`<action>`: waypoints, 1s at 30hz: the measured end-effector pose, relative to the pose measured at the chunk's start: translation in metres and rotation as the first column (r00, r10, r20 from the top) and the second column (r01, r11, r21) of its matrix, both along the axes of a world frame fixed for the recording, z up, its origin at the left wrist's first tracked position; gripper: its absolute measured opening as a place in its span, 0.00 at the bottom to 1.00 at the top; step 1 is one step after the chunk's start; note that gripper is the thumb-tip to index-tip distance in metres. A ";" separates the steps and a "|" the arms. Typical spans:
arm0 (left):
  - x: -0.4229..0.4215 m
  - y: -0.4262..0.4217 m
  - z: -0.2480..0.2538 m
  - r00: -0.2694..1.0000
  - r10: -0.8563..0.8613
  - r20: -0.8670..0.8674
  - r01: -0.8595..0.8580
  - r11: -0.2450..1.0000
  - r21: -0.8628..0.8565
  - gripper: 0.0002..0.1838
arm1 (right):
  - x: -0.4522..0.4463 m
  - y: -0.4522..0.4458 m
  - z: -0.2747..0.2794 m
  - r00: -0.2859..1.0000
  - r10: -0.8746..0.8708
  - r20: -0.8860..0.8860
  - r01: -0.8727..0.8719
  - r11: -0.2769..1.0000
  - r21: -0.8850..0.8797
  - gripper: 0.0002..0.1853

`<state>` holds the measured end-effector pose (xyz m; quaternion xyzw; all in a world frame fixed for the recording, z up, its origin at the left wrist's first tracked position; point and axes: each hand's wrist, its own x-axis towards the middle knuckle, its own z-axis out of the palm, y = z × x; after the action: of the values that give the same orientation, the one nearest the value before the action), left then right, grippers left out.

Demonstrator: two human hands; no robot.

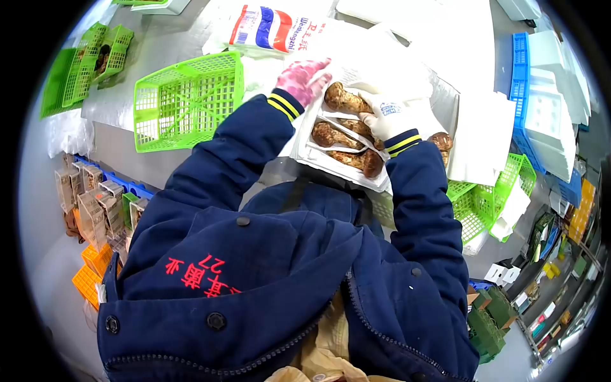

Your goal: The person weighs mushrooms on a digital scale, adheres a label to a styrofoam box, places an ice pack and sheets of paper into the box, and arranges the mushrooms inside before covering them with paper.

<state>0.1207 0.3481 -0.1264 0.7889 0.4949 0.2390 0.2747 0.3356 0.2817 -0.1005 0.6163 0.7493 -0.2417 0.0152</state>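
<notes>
My left hand (303,80), in a pink patterned glove, is at the upper left edge of a white foam tray (299,143). Its fingers are apart with nothing between them. In a white glove, my right hand (386,118) grips the stem end of a brown mushroom (344,97) over the tray's far side. Several thick-stemmed mushrooms lie below it on white paper, among them a dark-capped mushroom (330,134) and a mushroom at the near right corner (371,163). My right hand partly covers another mushroom (356,128).
A green basket (188,102) stands left of the tray. Beyond my hands lies a printed tissue pack (270,28). Another mushroom (441,143) rests right of my right wrist, near white paper sheets (480,137). Green baskets (487,200) and a blue crate (520,95) are at the right.
</notes>
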 end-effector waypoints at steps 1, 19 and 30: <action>-0.003 -0.007 0.002 0.984 -0.049 -0.173 0.072 0.989 0.131 0.19 | -0.003 0.002 -0.014 0.998 0.032 -0.045 -0.026 0.993 0.114 0.22; 0.031 -0.025 -0.030 0.874 -0.115 -0.473 0.279 0.915 0.293 0.24 | 0.034 -0.014 -0.027 0.851 -0.257 -0.457 0.395 0.888 0.236 0.17; 0.073 0.078 0.012 0.980 0.079 -0.185 -0.106 0.984 -0.140 0.39 | 0.083 -0.003 -0.041 0.533 -0.496 -0.686 0.801 0.557 0.219 0.29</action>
<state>0.1932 0.4263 -0.1145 0.7604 0.5704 0.1421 0.2761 0.4184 0.2788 -0.1412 0.7400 0.4541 -0.1859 -0.4601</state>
